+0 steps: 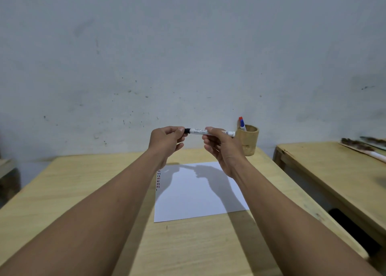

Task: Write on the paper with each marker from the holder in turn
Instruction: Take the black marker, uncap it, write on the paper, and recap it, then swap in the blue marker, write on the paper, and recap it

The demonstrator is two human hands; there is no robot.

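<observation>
A white marker (198, 131) with a black cap is held level above the table, between both hands. My left hand (166, 143) pinches the black cap (187, 131) at its left end. My right hand (221, 148) grips the white barrel. Below them a white sheet of paper (196, 196) lies on the wooden table (83, 188), with small red and dark marks (158, 179) along its left edge. A bamboo holder (249, 143) stands at the table's back right, holding a red-capped marker (240, 118) and a blue-capped marker (242, 124).
A grey wall rises right behind the table. A second wooden table (334, 171) stands to the right across a narrow gap, with a brush-like object (357, 144) on it. Part of another piece of furniture shows at the far left edge.
</observation>
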